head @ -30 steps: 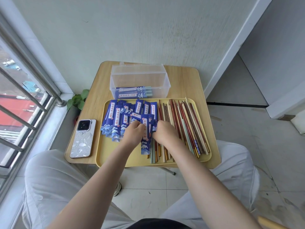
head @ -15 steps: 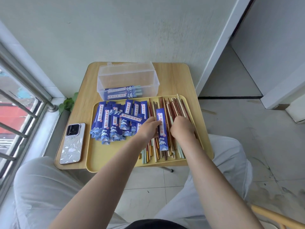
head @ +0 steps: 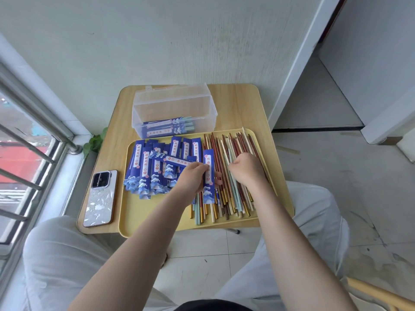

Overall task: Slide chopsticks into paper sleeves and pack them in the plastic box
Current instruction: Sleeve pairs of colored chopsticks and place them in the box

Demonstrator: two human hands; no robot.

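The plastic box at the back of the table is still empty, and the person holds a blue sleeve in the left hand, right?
Not quite. The head view shows the plastic box already holds a few sleeved chopsticks. The left hand does hold a blue sleeve.

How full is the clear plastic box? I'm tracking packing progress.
Nearly empty: the clear plastic box holds only a few sleeved chopsticks along its bottom front; lid off.
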